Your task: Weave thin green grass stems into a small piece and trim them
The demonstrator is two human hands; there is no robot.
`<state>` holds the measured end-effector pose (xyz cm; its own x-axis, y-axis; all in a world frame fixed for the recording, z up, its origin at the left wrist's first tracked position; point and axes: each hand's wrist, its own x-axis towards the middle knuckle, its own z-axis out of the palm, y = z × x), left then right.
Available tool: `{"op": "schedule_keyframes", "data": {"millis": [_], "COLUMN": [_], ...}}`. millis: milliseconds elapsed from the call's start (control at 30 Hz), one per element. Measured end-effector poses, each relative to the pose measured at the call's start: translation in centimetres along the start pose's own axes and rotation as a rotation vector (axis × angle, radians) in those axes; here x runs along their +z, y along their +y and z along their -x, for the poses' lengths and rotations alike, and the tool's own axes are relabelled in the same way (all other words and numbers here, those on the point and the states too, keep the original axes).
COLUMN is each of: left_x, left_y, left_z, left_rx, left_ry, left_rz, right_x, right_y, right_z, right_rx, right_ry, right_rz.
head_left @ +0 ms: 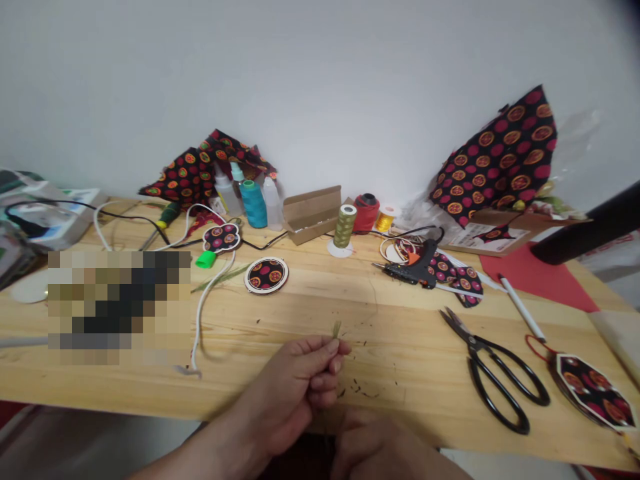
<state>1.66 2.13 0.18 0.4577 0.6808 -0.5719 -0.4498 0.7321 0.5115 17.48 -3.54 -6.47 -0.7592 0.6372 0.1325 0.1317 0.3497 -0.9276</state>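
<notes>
My left hand (300, 383) is closed in a pinch at the near edge of the wooden table (390, 333). A short tuft of olive-green thread (337, 328) sticks up from between its thumb and forefinger. My right hand (380, 447) sits just below it at the table's front edge, curled into a loose fist; whatever it may hold is hidden. Black scissors (495, 373) lie to the right, apart from both hands. An olive-green thread spool (344, 228) stands upright farther back.
A black glue gun (417, 265), patterned fabric discs (266, 274), a white cord (205, 300), a white pen (523, 308), glue bottles (253, 200), red and gold spools, a small cardboard box (311, 213) and patterned fabric (500, 160) crowd the table's back and right.
</notes>
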Motion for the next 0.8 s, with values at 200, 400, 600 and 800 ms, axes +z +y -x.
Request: {"op": "schedule_keyframes", "data": {"millis": [200, 400, 600, 800], "left_x": [-0.2, -0.1, 0.0, -0.5], "left_y": [0.2, 0.1, 0.2, 0.1], "left_z": [0.0, 0.3, 0.8, 1.2], "left_rx": [0.014, 0.047, 0.074, 0.093], "left_ry": [0.050, 0.093, 0.070, 0.058], "left_rz": [-0.053, -0.159, -0.215, -0.283], "right_x": [-2.1, -6.1, -7.6, -9.1], "right_y": [-2.6, -6.4, -4.4, -4.4], "right_z": [-0.5, -1.1, -3.4, -5.1], "right_rx": [-0.025, 0.278, 0.292, 0.295], "right_ry": [-0.051, 0.361, 0.388, 0.414], "right_rz": [0.037, 0.191, 0.457, 0.586]}}
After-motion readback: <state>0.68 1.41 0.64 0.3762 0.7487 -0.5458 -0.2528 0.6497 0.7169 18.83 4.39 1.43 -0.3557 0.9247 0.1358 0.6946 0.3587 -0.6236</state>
